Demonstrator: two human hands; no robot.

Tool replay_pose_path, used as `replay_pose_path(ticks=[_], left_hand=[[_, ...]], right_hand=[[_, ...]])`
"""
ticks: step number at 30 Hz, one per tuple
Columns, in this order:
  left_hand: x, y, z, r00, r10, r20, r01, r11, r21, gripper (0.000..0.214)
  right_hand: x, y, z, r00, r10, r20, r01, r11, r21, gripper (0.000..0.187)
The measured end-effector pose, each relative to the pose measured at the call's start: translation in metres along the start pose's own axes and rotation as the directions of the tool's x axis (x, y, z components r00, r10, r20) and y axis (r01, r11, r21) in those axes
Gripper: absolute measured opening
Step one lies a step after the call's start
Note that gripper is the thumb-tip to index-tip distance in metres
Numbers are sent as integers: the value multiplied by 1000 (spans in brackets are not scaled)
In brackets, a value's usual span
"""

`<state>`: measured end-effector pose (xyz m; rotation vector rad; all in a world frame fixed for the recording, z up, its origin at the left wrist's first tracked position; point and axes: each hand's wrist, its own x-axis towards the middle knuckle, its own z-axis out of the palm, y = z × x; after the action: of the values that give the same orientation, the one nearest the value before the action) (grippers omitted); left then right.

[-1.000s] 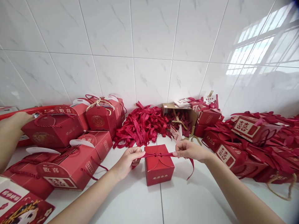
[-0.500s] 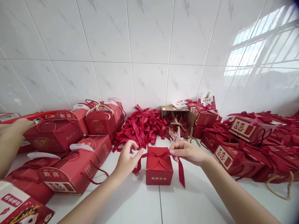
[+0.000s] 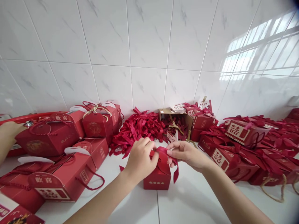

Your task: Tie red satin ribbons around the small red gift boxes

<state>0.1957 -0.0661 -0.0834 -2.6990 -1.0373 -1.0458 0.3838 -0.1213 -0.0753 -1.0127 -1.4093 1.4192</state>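
A small red gift box (image 3: pixel 158 180) with gold characters stands on the white tiled surface in front of me. A red ribbon (image 3: pixel 166 154) runs over its top. My left hand (image 3: pixel 141 160) is closed over the top left of the box, pinching the ribbon. My right hand (image 3: pixel 187 154) pinches the ribbon's other part just right of the box top, and a loose end hangs down past the box's right side.
A heap of red ribbons (image 3: pixel 137 129) lies against the tiled wall behind the box. Larger red handled boxes (image 3: pixel 67 174) are piled at left, ribbon-tied boxes (image 3: pixel 235 130) at right. An open cardboard carton (image 3: pixel 175 119) holds tags. Another person's hand (image 3: pixel 8 133) rests at the far left.
Both hands came in from a wide ribbon pull to the top of the box. The left hand now covers the box's top left and the ribbon is gathered between the fingers.
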Motion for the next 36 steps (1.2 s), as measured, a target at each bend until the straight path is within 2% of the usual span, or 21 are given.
replay_pose_path(ticks=[2,4,6,8,10,13,15,17,19,21,23,27,29,33,36], left_hand=[[1,-7,-2,999,16,-44,-14,999,32,6],[1,-11,-5,997,35,-64,-31,997,64,6],[2,-11,-8,996,44,-75,-38,997,73,9],[3,-8,-13,997,39,-67,-35,998,60,11],[4,-6,-20,1000,20,-19,-19,1000,15,10],[7,-9,-32,987,-10,163,35,989,-146,8],[7,-17,-35,956,-45,290,120,961,-248,13],[6,-28,-30,912,-144,383,255,932,-257,21],[4,-40,-20,836,-275,475,401,897,-187,31],[2,-49,-8,741,-333,583,493,859,-135,39],[1,-54,-1,684,-312,659,531,833,-157,43],[1,-54,0,637,-231,735,590,760,-272,46],[2,-54,-2,640,-216,738,599,741,-303,46],[4,-57,-2,719,-193,668,553,741,-380,45],[4,-60,-1,723,-188,665,559,725,-403,43]], right_hand=[[2,1,5,993,-5,-116,-17,982,-186,25],[6,4,11,981,-6,-195,-53,954,-295,30],[11,11,19,979,-14,-202,-51,949,-312,37],[17,18,26,981,-64,-184,7,956,-293,36],[21,25,31,975,-119,-187,64,959,-276,28],[23,30,33,953,-167,-251,90,952,-292,24],[22,31,32,940,-185,-288,95,949,-299,25],[21,32,30,942,-179,-283,99,956,-276,28],[20,33,28,958,-167,-235,113,967,-227,29],[20,33,27,967,-169,-191,133,974,-186,29],[20,33,25,971,-171,-167,143,976,-167,30],[19,31,18,980,-156,-120,129,970,-208,28],[19,31,12,986,-146,-87,124,969,-215,27],[20,36,2,994,-109,-32,100,972,-212,29],[20,37,1,995,-99,-28,91,971,-219,29]])
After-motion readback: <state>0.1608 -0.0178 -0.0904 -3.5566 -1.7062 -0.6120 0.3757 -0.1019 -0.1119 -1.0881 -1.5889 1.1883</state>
